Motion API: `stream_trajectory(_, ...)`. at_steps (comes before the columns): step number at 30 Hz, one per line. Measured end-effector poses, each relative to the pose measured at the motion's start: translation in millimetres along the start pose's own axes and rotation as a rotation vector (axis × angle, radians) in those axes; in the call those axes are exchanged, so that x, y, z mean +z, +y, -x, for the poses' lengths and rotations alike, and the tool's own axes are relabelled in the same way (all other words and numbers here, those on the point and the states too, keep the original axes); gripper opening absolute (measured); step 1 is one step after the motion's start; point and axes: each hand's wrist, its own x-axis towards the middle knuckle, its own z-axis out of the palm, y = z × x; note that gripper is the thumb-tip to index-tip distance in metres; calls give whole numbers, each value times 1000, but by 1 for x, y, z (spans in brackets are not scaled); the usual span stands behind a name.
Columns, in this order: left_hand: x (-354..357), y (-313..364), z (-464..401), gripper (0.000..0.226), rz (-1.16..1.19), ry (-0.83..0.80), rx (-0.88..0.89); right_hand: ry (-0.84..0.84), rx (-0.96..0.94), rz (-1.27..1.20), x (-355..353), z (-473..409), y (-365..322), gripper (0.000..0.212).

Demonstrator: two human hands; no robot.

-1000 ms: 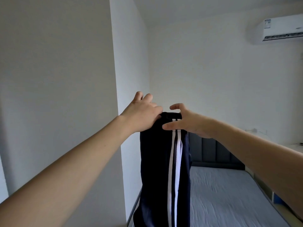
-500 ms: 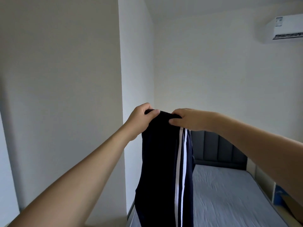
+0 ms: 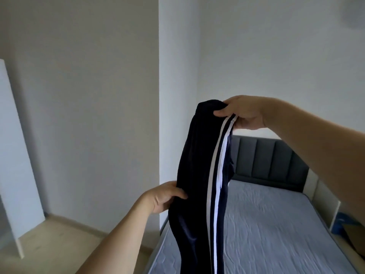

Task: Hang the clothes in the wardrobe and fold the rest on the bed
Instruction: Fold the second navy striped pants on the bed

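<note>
Trousers (image 3: 199, 165), dark, white-striped, hang above the bed (image 3: 276, 224); right hand (image 3: 243, 113) fingers pinch the top, left hand (image 3: 166, 196) fingers grip mid-length.

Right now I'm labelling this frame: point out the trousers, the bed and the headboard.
trousers (image 3: 197, 175): head view, dark fabric left of the white stripes.
bed (image 3: 276, 224): head view, bare blue-grey mattress surface.
headboard (image 3: 266, 161): head view, a dark padded panel.
</note>
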Motion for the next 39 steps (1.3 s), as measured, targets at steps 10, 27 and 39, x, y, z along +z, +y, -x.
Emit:
stream_trajectory(10, -32, -56, 18, 28, 288, 517, 45, -101, -153, -647, 20, -11, 50, 29)
stream_trajectory(27, 20, -49, -67, 25, -1003, 489, -634, 99, 859, -22, -64, 32, 339, 13)
stream_trajectory(39, 236, -314, -292, 31, -1332, -428, -1023, 226, 1383, -112, -140, 179, 707, 20)
